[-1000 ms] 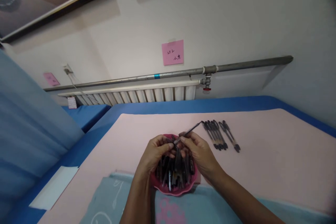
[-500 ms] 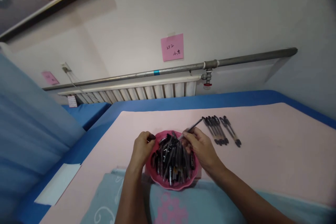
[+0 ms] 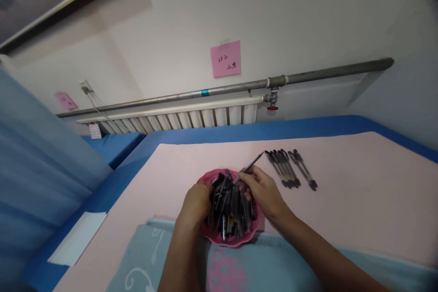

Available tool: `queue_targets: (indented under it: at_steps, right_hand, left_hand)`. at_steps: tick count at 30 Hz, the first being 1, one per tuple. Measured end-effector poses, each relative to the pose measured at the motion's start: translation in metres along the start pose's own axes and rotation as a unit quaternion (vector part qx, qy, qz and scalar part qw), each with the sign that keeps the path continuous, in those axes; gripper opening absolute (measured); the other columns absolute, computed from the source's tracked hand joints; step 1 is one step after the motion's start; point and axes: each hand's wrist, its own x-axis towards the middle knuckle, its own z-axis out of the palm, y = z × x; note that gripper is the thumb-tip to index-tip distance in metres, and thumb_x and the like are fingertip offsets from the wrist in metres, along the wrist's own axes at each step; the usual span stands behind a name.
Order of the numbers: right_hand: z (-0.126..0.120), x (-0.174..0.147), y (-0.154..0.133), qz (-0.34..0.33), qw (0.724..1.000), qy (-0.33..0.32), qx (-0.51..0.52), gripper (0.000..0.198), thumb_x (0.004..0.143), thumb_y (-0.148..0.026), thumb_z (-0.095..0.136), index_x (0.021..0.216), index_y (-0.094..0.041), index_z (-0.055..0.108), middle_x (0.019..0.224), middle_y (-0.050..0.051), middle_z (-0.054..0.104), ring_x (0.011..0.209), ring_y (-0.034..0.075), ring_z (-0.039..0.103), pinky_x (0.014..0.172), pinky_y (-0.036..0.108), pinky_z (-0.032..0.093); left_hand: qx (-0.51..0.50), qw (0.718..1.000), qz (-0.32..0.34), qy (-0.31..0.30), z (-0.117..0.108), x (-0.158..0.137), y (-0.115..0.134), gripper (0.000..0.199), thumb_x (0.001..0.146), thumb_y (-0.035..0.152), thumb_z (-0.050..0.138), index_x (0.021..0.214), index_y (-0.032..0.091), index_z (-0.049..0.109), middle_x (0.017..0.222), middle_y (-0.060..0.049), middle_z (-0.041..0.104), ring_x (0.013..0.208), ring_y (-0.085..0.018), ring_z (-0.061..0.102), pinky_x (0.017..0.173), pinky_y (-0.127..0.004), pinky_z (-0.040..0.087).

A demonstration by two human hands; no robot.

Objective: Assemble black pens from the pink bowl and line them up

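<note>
A pink bowl [image 3: 228,242] with a wavy rim holds a heap of black and clear pen parts [image 3: 231,210]. My right hand [image 3: 262,189] is over its right side, thumb and fingers pinched on a slim pen [image 3: 253,162] without a cap, dark end pointing up and right. At the bowl's left side, my left hand [image 3: 196,203] reaches over the rim to the heap. Its fingertips are hidden behind the hand, so what they touch cannot be made out. Several capped black pens [image 3: 282,169] lie side by side beyond my right hand, with two more pens [image 3: 303,169] just right of them.
A pink sheet [image 3: 359,182] covers the blue bed surface [image 3: 205,135]. Teal patterned cloth [image 3: 153,255] lies in front of the bowl. White paper [image 3: 78,239] is at the left by a blue curtain [image 3: 44,159]. Behind run a radiator [image 3: 188,116] and a pipe [image 3: 171,99].
My left hand has moved right and down, from beside the rim to over the heap; the small dark thing at its fingertips no longer shows. My right hand keeps its pen almost in place.
</note>
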Motion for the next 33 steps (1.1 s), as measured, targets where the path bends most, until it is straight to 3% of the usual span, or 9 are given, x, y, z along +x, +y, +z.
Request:
queue_targets:
  at_steps: [10, 14, 17, 20, 25, 28, 33]
  right_hand:
    - [0.000, 0.001, 0.001, 0.004, 1.000, -0.001, -0.006, 0.015, 0.072, -0.033, 0.057, 0.069, -0.020, 0.051, 0.047, -0.007, 0.052, 0.032, 0.008, 0.042, 0.034, 0.020, 0.030]
    - [0.001, 0.000, 0.001, 0.004, 1.000, -0.011, -0.015, 0.015, 0.073, -0.035, 0.057, 0.069, -0.021, 0.052, 0.047, -0.007, 0.051, 0.032, 0.008, 0.040, 0.035, 0.021, 0.029]
    - [0.002, -0.003, -0.002, -0.008, 0.999, -0.016, -0.031, 0.014, 0.073, -0.033, 0.057, 0.067, -0.021, 0.052, 0.048, -0.007, 0.051, 0.037, 0.009, 0.042, 0.038, 0.022, 0.031]
    - [0.005, -0.009, -0.005, -0.042, 0.994, -0.055, -0.081, 0.013, 0.075, -0.029, 0.055, 0.065, -0.022, 0.051, 0.050, -0.007, 0.050, 0.046, 0.011, 0.046, 0.045, 0.023, 0.035]
    - [0.010, -0.017, -0.005, -0.110, 0.957, -0.188, -0.190, 0.017, 0.080, -0.027, 0.049, 0.064, -0.023, 0.047, 0.056, -0.004, 0.047, 0.053, 0.014, 0.046, 0.051, 0.026, 0.035]
    - [0.012, -0.019, -0.003, -0.139, 0.935, -0.219, -0.241, 0.019, 0.082, -0.027, 0.047, 0.064, -0.023, 0.046, 0.058, -0.003, 0.048, 0.055, 0.015, 0.047, 0.053, 0.028, 0.035]
    - [0.013, -0.021, -0.003, -0.137, 0.918, -0.242, -0.283, 0.020, 0.082, -0.024, 0.047, 0.062, -0.021, 0.046, 0.056, -0.003, 0.051, 0.054, 0.015, 0.049, 0.051, 0.027, 0.035]
  left_hand:
    - [0.002, 0.999, -0.024, -0.031, -0.008, 0.001, 0.006, 0.023, 0.045, -0.001, 0.055, 0.043, 0.022, 0.058, 0.042, 0.003, 0.046, 0.050, -0.014, 0.043, 0.059, -0.026, 0.031]
    - [0.002, 0.997, -0.046, -0.066, -0.017, 0.000, 0.009, 0.014, 0.052, 0.009, 0.061, 0.058, 0.021, 0.065, 0.052, 0.002, 0.057, 0.052, -0.013, 0.047, 0.056, -0.024, 0.033]
    - [-0.084, 0.989, -0.077, -0.097, -0.022, -0.001, 0.018, 0.011, 0.060, 0.019, 0.063, 0.071, 0.019, 0.067, 0.063, 0.000, 0.062, 0.058, -0.013, 0.051, 0.058, -0.023, 0.037]
    - [-0.221, 0.968, -0.088, -0.082, -0.024, -0.001, 0.026, 0.014, 0.064, 0.024, 0.065, 0.075, 0.016, 0.065, 0.062, 0.002, 0.059, 0.053, -0.008, 0.049, 0.053, -0.021, 0.037]
    - [-0.432, 0.897, -0.097, 0.002, -0.027, 0.002, 0.029, 0.023, 0.061, 0.025, 0.071, 0.078, 0.015, 0.060, 0.067, 0.001, 0.062, 0.055, -0.007, 0.054, 0.051, -0.018, 0.039]
    - [-0.477, 0.871, -0.111, 0.031, -0.027, 0.004, 0.028, 0.025, 0.058, 0.023, 0.074, 0.076, 0.015, 0.059, 0.068, 0.000, 0.064, 0.059, -0.009, 0.058, 0.055, -0.019, 0.043]
    - [-0.497, 0.860, -0.109, 0.028, -0.024, 0.004, 0.030, 0.024, 0.059, 0.020, 0.074, 0.076, 0.014, 0.059, 0.072, -0.002, 0.066, 0.064, -0.011, 0.061, 0.058, -0.020, 0.046]
